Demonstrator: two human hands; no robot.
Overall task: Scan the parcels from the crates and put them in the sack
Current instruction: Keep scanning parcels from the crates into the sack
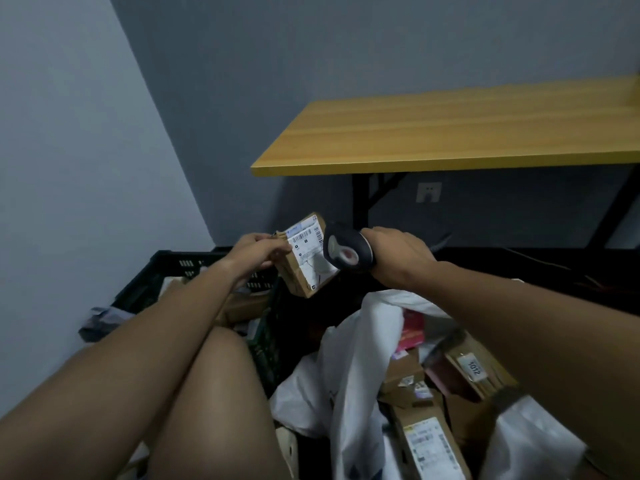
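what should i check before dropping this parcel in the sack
1. Parcel held firmly: ok. The left hand pinches the cardboard parcel by its edge, lifted above the crate.
2. Label facing the scanner: ok. The barcode label side is turned toward the scanner gripped in the right hand.
3. Scan registered: cannot tell. No beam or confirmation shows.
4. Sack mouth open: ok. The white sack gapes below the hands, with boxes visible inside.
5. Room in the sack: cannot tell. Several boxes already lie inside; its depth is hidden.
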